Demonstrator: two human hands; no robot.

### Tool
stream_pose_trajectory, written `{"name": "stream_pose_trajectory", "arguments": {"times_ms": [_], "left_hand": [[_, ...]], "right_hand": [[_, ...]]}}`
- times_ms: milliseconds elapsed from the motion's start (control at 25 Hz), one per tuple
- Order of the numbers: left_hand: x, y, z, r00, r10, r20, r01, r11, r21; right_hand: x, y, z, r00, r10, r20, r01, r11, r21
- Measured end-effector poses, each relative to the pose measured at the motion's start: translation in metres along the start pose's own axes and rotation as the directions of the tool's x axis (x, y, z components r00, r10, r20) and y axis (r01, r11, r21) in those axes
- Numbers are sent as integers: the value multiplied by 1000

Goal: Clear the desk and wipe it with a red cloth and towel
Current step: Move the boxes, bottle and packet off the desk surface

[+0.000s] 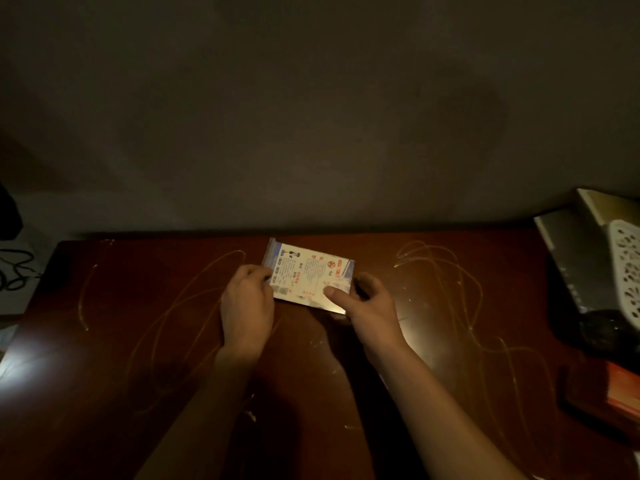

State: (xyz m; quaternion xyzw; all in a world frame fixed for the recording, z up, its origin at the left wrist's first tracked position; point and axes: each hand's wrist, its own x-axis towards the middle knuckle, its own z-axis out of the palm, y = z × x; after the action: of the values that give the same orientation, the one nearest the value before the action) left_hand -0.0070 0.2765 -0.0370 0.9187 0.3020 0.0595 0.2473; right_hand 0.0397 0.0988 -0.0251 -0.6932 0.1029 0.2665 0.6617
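Packet (308, 277) at desk (138, 306) centre, toward 12 o'clock; stacked books (571, 258) at 3 o'clock; cables (15, 268) off-desk at 9 o'clock.

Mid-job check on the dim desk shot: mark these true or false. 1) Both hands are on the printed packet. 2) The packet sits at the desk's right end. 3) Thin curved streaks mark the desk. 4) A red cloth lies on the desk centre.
1) True: the left hand and right hand grip the printed packet at opposite ends.
2) False: it is mid-desk, near the back edge.
3) True: pale streaks loop across the desk.
4) False: no red cloth shows there.
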Motion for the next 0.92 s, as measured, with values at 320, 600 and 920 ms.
{"name": "stream_pose_trajectory", "arguments": {"times_ms": [320, 600, 920], "left_hand": [[-58, 54, -12, 991, 130, -31, -132, 990, -58], [-145, 162, 6, 967, 254, -23, -247, 910, -332], [-196, 320, 54, 797, 603, 19, -574, 768, -283]], "right_hand": [[-44, -8, -45, 980, -186, -66, 173, 970, -169], [-118, -22, -154, 854, -379, -356, 258, 903, -342], [-153, -50, -335, 691, -488, -533, 195, 836, -513]]}}
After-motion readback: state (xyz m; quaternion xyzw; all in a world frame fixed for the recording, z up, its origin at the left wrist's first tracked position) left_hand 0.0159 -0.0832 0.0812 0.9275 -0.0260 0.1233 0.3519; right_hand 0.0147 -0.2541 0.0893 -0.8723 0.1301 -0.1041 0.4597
